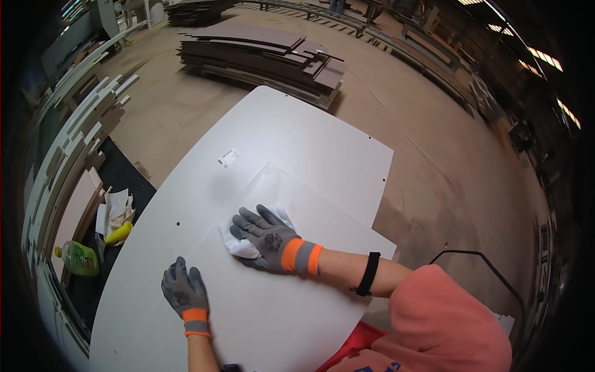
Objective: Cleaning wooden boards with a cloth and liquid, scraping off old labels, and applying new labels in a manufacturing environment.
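My right hand [273, 245], in a grey glove with an orange cuff, presses a white cloth [238, 240] onto a large white panel [297, 130]. Its fingers lie spread over the cloth, which bunches out on both sides of the hand. Under the cloth, a pale rectangular sheet or board [334, 232] shows a faint edge, and one corner juts past the panel's right side. My left hand [181, 290], gloved alike, rests on the white surface at the lower left, fingers slightly bent and apart, holding nothing visible. A small label [229, 158] lies on the panel's far part.
Left of the panel, a dark surface [127, 170] bears a green bottle [79, 258], a yellow object [119, 234] and crumpled cloth or paper [118, 208]. White strips [80, 149] are stacked beyond it. Dark boards [254, 56] stand piled on the floor ahead.
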A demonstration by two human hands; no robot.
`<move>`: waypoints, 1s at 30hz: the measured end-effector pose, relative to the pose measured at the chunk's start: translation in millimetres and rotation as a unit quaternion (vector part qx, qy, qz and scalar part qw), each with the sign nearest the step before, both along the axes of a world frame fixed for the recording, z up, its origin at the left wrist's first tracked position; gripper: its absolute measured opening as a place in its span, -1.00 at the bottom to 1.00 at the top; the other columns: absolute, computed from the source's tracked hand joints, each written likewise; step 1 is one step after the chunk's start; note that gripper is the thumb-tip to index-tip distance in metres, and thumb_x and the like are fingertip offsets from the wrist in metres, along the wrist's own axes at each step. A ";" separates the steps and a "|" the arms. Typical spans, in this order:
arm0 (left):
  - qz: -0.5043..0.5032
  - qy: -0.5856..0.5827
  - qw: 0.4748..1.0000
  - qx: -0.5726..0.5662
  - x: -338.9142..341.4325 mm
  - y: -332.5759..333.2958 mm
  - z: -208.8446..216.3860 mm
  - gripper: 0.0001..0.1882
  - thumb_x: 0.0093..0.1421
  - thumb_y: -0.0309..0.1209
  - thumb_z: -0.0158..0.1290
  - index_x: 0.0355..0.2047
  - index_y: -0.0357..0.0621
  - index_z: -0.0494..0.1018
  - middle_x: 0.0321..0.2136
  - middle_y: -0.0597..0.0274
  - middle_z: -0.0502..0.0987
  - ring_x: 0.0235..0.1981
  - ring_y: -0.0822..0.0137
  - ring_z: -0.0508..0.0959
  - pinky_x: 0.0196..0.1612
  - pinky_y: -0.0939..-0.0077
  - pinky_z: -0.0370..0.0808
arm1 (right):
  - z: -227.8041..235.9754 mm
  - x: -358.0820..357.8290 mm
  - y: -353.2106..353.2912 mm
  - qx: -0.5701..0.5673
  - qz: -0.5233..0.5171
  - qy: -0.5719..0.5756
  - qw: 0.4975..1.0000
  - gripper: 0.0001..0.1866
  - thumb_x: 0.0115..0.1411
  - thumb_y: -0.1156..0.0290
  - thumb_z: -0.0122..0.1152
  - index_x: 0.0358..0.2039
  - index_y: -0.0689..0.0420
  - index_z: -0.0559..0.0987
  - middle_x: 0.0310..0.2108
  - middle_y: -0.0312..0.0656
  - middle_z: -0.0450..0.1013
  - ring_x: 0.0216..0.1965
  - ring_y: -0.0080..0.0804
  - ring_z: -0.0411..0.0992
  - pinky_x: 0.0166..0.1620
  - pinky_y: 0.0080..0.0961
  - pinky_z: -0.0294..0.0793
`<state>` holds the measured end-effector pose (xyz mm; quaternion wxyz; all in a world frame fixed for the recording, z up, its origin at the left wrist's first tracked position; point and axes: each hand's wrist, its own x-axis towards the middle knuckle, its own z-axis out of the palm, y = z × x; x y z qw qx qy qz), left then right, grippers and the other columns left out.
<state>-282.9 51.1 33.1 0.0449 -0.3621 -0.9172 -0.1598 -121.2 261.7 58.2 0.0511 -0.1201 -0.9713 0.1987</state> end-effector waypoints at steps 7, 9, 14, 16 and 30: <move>0.007 -0.018 1.000 0.006 4.3 9.1 2.3 -0.61 0.21 -0.30 0.02 0.01 -0.22 0.46 -0.14 0.04 0.46 -0.05 0.08 0.40 0.11 0.22 0.30 | 21.4 -21.9 86.8 0.055 -0.156 -0.063 0.984 -0.22 0.25 -0.13 -0.16 0.30 0.20 0.20 0.35 0.04 0.05 0.42 -0.10 -0.12 0.42 -0.17 -0.25; 0.011 -0.027 1.000 0.005 4.8 12.2 5.5 -0.61 0.21 -0.30 0.02 0.00 -0.22 0.46 -0.15 0.05 0.46 -0.05 0.08 0.40 0.11 0.22 0.30 | 14.8 -9.5 90.8 0.051 -0.163 -0.061 0.983 -0.22 0.25 -0.13 -0.16 0.30 0.21 0.19 0.35 0.06 0.05 0.42 -0.08 -0.12 0.42 -0.16 -0.23; 0.002 -0.024 0.999 0.025 3.7 11.5 10.7 -0.64 0.23 -0.34 0.01 0.00 -0.22 0.46 -0.16 0.04 0.47 -0.07 0.09 0.40 0.08 0.22 0.31 | 3.0 109.8 84.3 0.068 -0.179 -0.053 0.980 -0.20 0.22 -0.11 -0.04 0.28 0.24 0.19 0.36 0.10 -0.01 0.41 0.00 -0.11 0.41 -0.16 -0.16; 0.027 -0.015 1.000 0.001 6.0 4.9 17.1 -0.64 0.22 -0.34 0.01 -0.02 -0.23 0.47 -0.16 0.03 0.47 -0.08 0.09 0.40 0.08 0.23 0.32 | 6.7 147.6 64.9 0.059 -0.173 -0.074 0.980 -0.19 0.21 -0.11 0.00 0.28 0.25 0.18 0.36 0.12 -0.01 0.41 0.03 -0.12 0.41 -0.16 -0.17; -0.035 0.047 0.998 0.000 3.5 -0.1 2.5 -0.60 0.24 -0.14 -0.01 -0.03 -0.09 0.49 -0.10 0.04 0.52 -0.02 0.02 0.47 0.10 0.01 0.34 | -6.9 -5.6 130.1 0.051 -0.135 0.002 0.989 -0.24 0.28 -0.10 -0.12 0.23 0.32 0.21 0.32 0.10 0.08 0.39 -0.04 -0.05 0.40 -0.25 -0.11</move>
